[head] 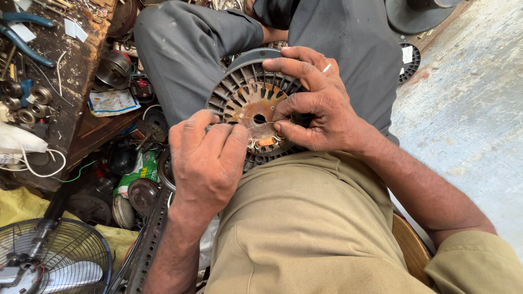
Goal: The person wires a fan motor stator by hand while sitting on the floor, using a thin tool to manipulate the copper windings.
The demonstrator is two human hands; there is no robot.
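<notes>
floor (468,109): pale worn concrete, daylit | workbench (81,65): dark wood, cluttered | fan (54,256): wire-caged, low left

Stator (248,90) rests on the knee, table fan (52,256) lower left, workbench (71,76) behind

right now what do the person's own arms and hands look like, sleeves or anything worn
Both forearms are bare to the elbow. The right arm ends in a rolled or short khaki sleeve, the same cloth as the trousers. The right hand wears a thin pale ring on one finger. The left hand wears nothing, and no sleeve shows on that arm.
</notes>
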